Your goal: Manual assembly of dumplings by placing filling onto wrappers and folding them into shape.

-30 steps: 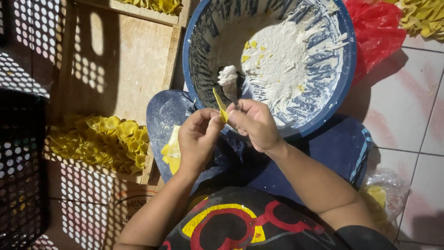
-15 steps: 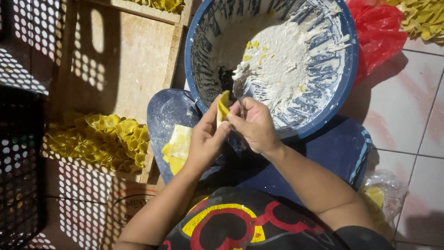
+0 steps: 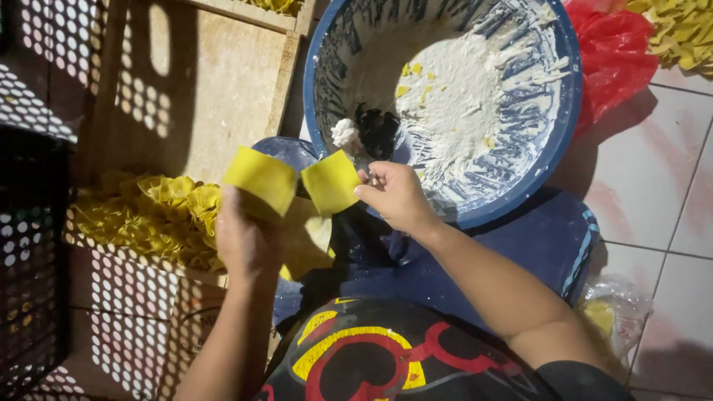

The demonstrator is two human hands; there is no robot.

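My left hand (image 3: 245,241) holds up a flat yellow dough square (image 3: 261,177). My right hand (image 3: 395,194) pinches a second yellow dough square (image 3: 331,182) beside it, the two squares almost touching at their inner edges. Both are raised over my lap, in front of a big blue basin (image 3: 553,160) smeared with white flour or paste, with a lump of filling (image 3: 346,135) near its front wall. More yellow squares (image 3: 308,241) lie stacked below my hands on my blue-clad knee.
A wooden tray (image 3: 200,96) at the left carries a heap of folded yellow dough pieces (image 3: 148,215). A black perforated crate (image 3: 30,275) stands far left. A red plastic bag (image 3: 613,63) and more yellow pieces (image 3: 679,30) sit at upper right on white floor tiles.
My hands were together working one folded yellow piece by the basin's rim. Now they have drawn apart and lower left, each holding a flat yellow square.
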